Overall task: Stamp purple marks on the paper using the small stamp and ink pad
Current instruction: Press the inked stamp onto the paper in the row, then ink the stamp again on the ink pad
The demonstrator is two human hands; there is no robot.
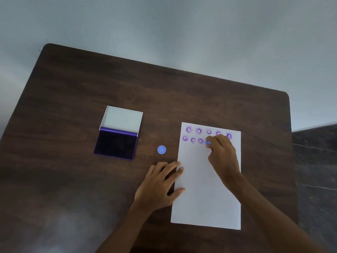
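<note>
A white sheet of paper (204,189) lies on the dark wooden table (73,179), with two rows of several round purple marks (193,140) near its top edge. My right hand (221,154) grips a small blue stamp (208,142) and holds it on the paper at the right end of the second row. My left hand (160,183) lies flat with fingers spread, its fingertips on the paper's left edge. The open ink pad (116,145), dark purple with a white lid raised behind it, sits to the left.
A small round blue cap (161,149) lies on the table between the ink pad and the paper. The table's far edge meets a pale wall (164,24). A dark floor shows past the table's right edge.
</note>
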